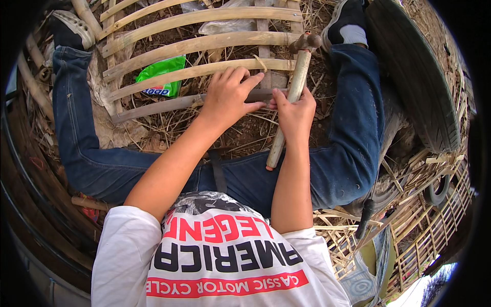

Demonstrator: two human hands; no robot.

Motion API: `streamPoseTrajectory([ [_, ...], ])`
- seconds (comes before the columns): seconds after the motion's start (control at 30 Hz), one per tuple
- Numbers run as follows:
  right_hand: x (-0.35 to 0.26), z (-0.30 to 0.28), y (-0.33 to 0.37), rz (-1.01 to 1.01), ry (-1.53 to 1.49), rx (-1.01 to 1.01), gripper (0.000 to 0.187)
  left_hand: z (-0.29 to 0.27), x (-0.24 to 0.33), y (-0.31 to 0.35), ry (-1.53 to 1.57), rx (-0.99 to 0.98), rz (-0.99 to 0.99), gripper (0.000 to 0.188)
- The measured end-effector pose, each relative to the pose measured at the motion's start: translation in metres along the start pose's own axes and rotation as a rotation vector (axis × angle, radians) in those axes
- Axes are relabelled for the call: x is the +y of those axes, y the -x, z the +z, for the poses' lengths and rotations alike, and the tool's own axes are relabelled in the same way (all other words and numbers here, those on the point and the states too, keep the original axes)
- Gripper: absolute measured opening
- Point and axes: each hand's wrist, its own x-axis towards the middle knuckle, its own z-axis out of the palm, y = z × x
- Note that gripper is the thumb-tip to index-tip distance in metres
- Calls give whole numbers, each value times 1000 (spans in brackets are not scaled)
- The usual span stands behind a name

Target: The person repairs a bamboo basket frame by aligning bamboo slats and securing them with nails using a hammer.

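In my right hand [295, 113] is a hammer, its pale handle [279, 146] slanting up past my fingers to a rusty head [306, 43]. That hand's thumb and fingertips also come together beside the handle, close to my left thumb; any small thing between them is too small to make out. My left hand [230, 97] rests over the nearest bamboo slats, its index finger and thumb stretched out and apart. Beneath it runs the lowest greyish slat [158, 107]. Just beyond is a lighter slat [189, 73], with a thin bent strip [261, 63] standing at its right part.
Several curved slats form a rack [204, 45] between my spread legs. A green wrapper [174, 71] lies beneath it on straw-strewn soil. At right stand a tyre [429, 77] and woven bamboo lattice [419, 240]. A dark-handled tool [364, 219] is near my right knee.
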Motion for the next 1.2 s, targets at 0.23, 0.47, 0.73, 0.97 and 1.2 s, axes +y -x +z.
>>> streamPoseTrajectory([
  [0.23,10,4,-4,-25,39,9,21,16,-2,-1,136,46,56,44],
  [0.47,9,7,-3,-31,82,21,21,29,-10,-7,196,109,100,35],
  [0.73,8,7,-2,-62,87,16,22,26,-5,-2,117,23,56,33],
  [0.97,9,4,-4,-12,45,26,21,24,-5,-6,142,-128,10,29],
  [1.2,9,4,-3,-30,64,34,21,20,-4,-9,118,-61,34,28],
])
